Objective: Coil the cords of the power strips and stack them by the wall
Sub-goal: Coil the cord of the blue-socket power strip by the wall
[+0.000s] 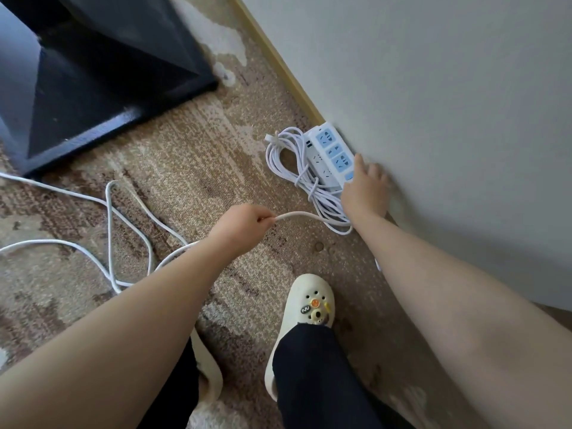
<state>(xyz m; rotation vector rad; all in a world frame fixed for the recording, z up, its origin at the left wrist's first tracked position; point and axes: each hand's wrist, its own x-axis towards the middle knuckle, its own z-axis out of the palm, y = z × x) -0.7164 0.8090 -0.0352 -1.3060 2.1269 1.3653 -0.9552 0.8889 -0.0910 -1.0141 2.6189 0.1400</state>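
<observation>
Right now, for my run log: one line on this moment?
left hand: fingers pinch loose cord | right hand: on top power strip by wall | coiled cord beside

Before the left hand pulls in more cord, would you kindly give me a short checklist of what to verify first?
1. Left hand pinching the loose cord: ok.
2. Right hand steadying the blue-faced power strip at the wall: ok.
3. Blue-faced strip stacked on the white strip: ok.
4. Coiled cord bundled beside the stack: ok.
5. Loose cord free of tangles on the carpet: not ok, loops cross.
6. Which strip the loose cord belongs to: cannot tell.
</observation>
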